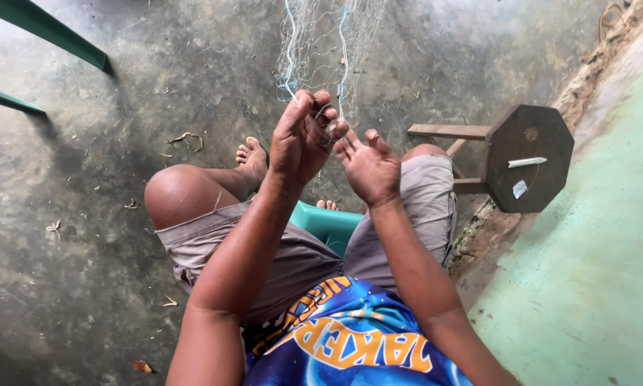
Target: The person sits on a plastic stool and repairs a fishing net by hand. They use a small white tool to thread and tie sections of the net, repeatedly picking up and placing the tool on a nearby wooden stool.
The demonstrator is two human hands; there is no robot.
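— What are the hands doing?
— The left hand (301, 139) is pinching strands of the net (321, 50) at its fingertips; the right hand (368, 168) is lying open beside it, fingers spread and touching the threads.
— And the net?
— It is hanging just ahead of the knees. To the right, a wooden stool (525, 157) is standing by the green wall (593, 271).

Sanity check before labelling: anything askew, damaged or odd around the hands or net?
Nothing damaged shows. The fishing net hangs taut to both hands. Only oddity: the octagonal wooden stool lies tipped on its side by the wall.
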